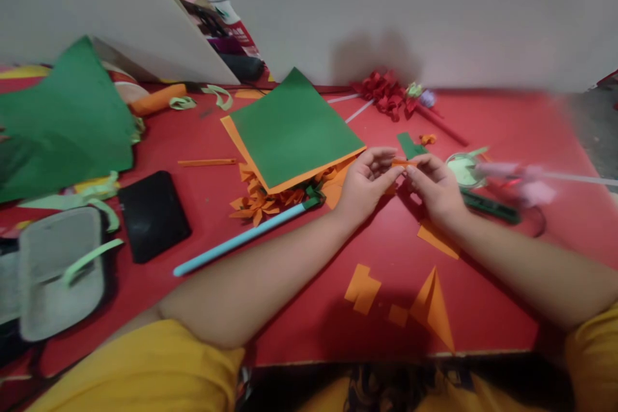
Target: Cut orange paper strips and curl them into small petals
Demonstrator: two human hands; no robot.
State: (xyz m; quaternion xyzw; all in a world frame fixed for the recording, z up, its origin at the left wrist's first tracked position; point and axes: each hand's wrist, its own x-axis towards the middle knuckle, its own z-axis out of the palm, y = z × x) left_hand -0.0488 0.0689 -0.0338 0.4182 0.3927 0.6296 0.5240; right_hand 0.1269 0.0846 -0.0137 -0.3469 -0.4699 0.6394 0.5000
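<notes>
Both my hands meet above the red table, pinching a small piece of orange paper [403, 163] between thumbs and fingertips. My left hand [369, 180] has it from the left, my right hand [436, 187] from the right. Just left of them lie a green paper sheet [297, 129] and an orange sheet [248, 156] under it, on top of orange paper flowers [258, 206]. A light blue stick [241, 238] with a green end rests by my left forearm. Orange paper scraps [363, 290] and a folded orange triangle [433, 309] lie nearer to me.
Red paper flowers [383, 93] on a red stick lie at the back. A round clear container [464, 169] and a dark green tool [490, 205] are right of my hands. At left are a black phone-like slab [154, 215], a grey case [62, 270] and large green paper [67, 129].
</notes>
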